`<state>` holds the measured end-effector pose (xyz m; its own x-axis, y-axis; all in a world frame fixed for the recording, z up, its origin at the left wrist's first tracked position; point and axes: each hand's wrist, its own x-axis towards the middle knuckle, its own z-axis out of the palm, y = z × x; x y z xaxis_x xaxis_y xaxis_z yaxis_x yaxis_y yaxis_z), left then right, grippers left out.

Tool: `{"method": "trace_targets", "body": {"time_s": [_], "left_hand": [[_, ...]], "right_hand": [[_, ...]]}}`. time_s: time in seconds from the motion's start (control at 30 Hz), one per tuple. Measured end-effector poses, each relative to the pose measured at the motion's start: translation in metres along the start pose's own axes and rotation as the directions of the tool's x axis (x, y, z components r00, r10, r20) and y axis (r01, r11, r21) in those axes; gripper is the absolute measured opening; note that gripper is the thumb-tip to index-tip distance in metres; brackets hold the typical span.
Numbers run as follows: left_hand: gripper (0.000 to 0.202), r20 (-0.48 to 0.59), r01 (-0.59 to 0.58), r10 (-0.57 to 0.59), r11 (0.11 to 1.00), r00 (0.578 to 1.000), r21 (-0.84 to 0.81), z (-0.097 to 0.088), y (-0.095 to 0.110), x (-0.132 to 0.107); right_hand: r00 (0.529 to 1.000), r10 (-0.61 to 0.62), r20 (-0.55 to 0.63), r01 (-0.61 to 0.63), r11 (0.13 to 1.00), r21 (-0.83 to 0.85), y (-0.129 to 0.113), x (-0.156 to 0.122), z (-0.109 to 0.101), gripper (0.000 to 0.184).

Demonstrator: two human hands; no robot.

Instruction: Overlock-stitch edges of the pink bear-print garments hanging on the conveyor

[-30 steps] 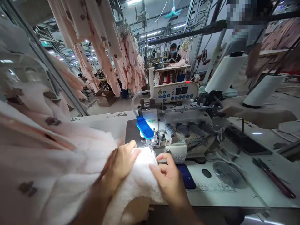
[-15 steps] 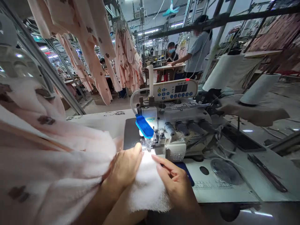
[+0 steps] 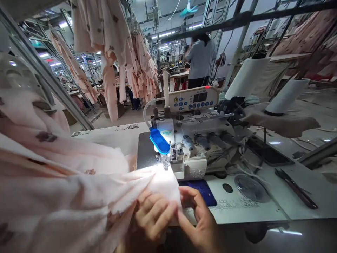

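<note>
Overlock sewing machine (image 3: 189, 147) on a white sewing table (image 3: 252, 211), lit at the needle area. Pale pink garment (image 3: 79, 175) with brown printed motifs: bulk heaped on the tabletop and toward the wearer at lower left, gathered edge running right to the front of the presser foot (image 3: 165, 159). Whether the edge has entered under the foot cannot be told from this view. Left hand (image 3: 154, 218) sits below the cloth at the front table edge, fingers curled and pressed together, closed on a fold of the garment. Right hand (image 3: 200, 219) is just beside it, at the garment's right edge; thumb and forefinger pinch the edge, other fingers partly hidden. Co-worker's hands not seen; the co-worker (image 3: 200, 56), in a grey shirt, stands well beyond the machine, back turned. Blue plastic clip (image 3: 159, 140) on the machine head, just above the foot. Control panel (image 3: 193, 99) with blue buttons behind the machine. Blue phone (image 3: 200, 191) flat on the table, touching the cloth's right edge or nearly so. Further right: round clear disc (image 3: 251, 188) and dark-handled scissors (image 3: 296, 188). Two white thread cones (image 3: 246, 73) stand on the far right. Pink garments (image 3: 139, 70) hang overhead.
</note>
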<state>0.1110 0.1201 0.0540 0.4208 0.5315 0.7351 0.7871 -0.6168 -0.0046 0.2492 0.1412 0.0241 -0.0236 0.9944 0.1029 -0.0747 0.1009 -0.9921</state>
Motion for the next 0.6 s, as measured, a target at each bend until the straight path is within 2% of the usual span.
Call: {"method": "trace_targets", "body": {"time_s": [0.03,0.07,0.13,0.2,0.23,0.37,0.47,0.6], "left_hand": [[0.021,-0.033,0.032,-0.034,0.999,0.999,-0.044,0.004,0.002,-0.004],[0.020,-0.051,0.051,-0.055,0.996,0.997,-0.076,0.007,0.003,-0.005],[0.021,-0.067,0.078,-0.085,0.992,0.994,-0.102,0.007,0.005,-0.007],[0.025,-0.076,0.123,-0.130,0.988,0.989,-0.093,0.003,0.009,-0.007],[0.027,-0.066,0.152,-0.157,0.985,0.985,-0.085,0.000,0.011,-0.008],[0.021,-0.069,0.195,-0.201,0.978,0.977,-0.075,-0.011,0.022,-0.010],[0.019,-0.061,0.207,-0.217,0.969,0.974,-0.134,-0.017,0.029,-0.009],[0.022,-0.006,0.258,-0.263,0.949,0.965,-0.183,-0.024,0.035,-0.004]], "right_hand": [[0.999,-0.021,-0.024,0.020,0.999,-0.038,0.001,0.001,0.000,0.030],[1.000,-0.016,0.001,0.016,0.998,-0.054,0.001,0.002,0.000,0.028],[0.980,0.051,0.195,-0.051,0.999,-0.010,-0.002,0.005,-0.001,0.024],[0.912,0.109,0.396,-0.137,0.990,0.043,-0.006,0.003,-0.004,0.022],[0.888,0.119,0.445,-0.157,0.986,0.050,-0.009,0.000,-0.006,0.024],[0.906,0.126,0.405,-0.122,0.992,-0.036,-0.015,-0.018,-0.018,0.033],[0.907,0.128,0.400,-0.101,0.991,-0.087,-0.019,-0.026,-0.024,0.034],[0.901,0.222,0.371,-0.200,0.975,-0.099,-0.025,-0.029,-0.026,0.033]]}}
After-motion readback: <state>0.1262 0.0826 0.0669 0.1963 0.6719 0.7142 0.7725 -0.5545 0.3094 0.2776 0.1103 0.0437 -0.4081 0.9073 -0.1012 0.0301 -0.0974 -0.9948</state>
